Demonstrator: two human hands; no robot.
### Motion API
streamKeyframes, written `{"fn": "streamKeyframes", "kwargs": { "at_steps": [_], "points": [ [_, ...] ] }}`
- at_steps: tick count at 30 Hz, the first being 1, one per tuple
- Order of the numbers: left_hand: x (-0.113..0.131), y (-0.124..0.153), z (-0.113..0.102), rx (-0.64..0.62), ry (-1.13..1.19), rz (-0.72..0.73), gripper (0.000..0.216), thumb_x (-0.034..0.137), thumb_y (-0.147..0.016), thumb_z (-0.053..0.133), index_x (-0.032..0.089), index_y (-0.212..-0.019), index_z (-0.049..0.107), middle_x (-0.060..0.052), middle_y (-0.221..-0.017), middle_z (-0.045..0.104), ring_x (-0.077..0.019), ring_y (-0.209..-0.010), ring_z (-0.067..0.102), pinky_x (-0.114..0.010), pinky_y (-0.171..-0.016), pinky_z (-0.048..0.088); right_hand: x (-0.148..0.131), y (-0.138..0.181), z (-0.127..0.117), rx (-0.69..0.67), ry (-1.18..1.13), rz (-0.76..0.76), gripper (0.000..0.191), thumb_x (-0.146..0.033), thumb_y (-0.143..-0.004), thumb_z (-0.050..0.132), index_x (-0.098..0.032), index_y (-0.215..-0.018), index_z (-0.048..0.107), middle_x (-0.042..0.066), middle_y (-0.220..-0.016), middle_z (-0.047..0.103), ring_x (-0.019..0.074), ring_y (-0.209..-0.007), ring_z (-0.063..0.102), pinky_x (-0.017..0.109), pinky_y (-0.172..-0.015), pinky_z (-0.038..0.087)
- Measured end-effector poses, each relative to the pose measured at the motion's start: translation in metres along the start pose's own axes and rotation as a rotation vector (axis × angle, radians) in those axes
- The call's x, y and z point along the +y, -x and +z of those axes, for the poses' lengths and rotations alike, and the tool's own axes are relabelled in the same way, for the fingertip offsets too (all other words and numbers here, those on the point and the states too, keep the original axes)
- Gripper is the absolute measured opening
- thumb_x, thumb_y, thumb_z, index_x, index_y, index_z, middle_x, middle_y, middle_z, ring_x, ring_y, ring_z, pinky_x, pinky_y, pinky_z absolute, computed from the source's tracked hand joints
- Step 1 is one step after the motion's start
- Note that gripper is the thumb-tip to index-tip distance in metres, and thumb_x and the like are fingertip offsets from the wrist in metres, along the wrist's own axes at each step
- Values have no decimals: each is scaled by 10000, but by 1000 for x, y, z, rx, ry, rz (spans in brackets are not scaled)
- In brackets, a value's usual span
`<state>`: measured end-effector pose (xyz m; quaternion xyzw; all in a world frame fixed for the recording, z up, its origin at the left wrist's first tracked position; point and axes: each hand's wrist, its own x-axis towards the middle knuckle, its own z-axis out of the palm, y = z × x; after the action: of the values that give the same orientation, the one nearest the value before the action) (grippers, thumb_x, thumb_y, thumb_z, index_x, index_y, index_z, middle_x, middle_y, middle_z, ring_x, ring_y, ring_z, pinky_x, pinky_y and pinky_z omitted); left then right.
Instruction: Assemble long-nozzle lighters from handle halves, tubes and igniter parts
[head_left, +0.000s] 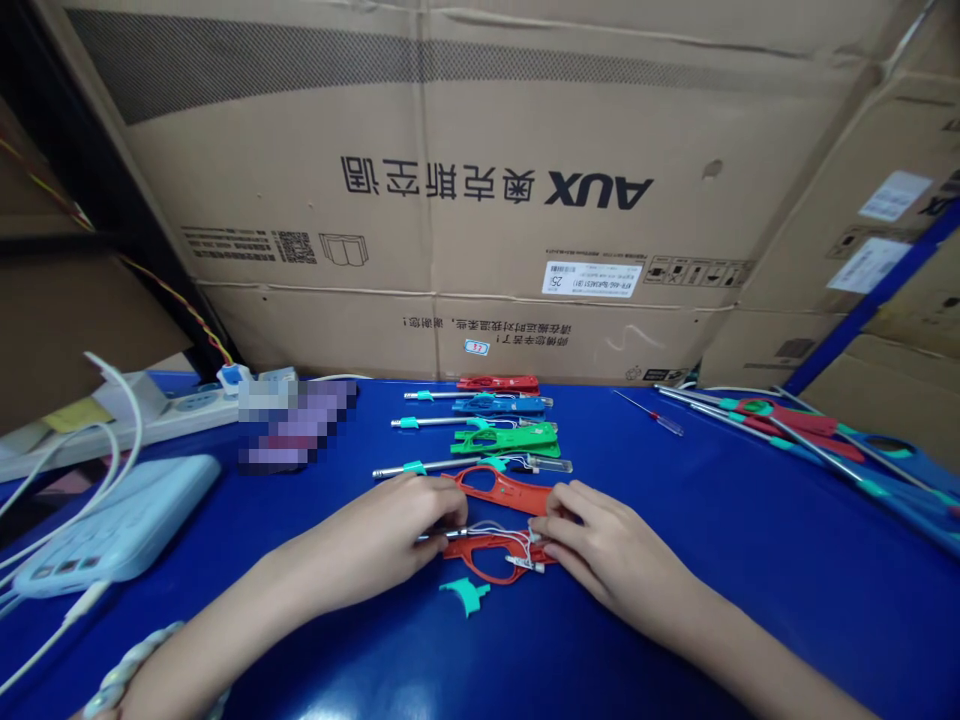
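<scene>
Bent to close work at a blue tabletop (825, 560), gripping a slim metal rod (454, 534) in the curled fingers of the left hand (409, 525), just over the left end of an open orange casing half (459, 548). Bunched at the right end of the same casing half with the bent fingers of the right hand (600, 540), at the thin white wires (499, 530) running over from the rod; too hidden under the fingertips to tell whether pinched or merely touched. Placed so as to leave in view, below the right fingertips, a small pale cylinder (529, 565), lying across the casing half.

Flanked on the far side by a second orange casing half (517, 495), spanning the gap between the two hands, and on the near side by a loose teal clip (466, 597).

Faced, farther off, by a green casing (517, 440), a blue casing (510, 405) and a red casing (499, 384), laid one behind another, each with a metal tube and teal fittings just in front.

Bordered at right by a thin screwdriver (656, 415) and a pile of red and blue pieces (810, 425) with long rods; at left by a light-blue power bank (142, 510), a power strip (187, 410) and a purple object (307, 420) blurred into pixels. Backed by a cardboard panel (480, 250) printed "AUX", upside down.
</scene>
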<state>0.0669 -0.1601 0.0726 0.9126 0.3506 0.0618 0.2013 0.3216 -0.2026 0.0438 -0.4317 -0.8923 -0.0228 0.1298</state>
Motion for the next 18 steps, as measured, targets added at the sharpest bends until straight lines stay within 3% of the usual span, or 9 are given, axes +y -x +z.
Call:
{"fn": "streamKeyframes", "kwargs": {
  "at_steps": [18],
  "points": [
    [3, -2, -2, -6, -26, -1, 123, 95, -841, 521, 186, -874, 597, -17, -878, 636, -183, -821, 578, -274, -711, 418, 2, 3, 5, -5, 160, -25, 255, -89, -857, 498, -153, -1045, 657, 100, -925, 629, 225, -809, 585, 352, -716, 472]
  ]
}}
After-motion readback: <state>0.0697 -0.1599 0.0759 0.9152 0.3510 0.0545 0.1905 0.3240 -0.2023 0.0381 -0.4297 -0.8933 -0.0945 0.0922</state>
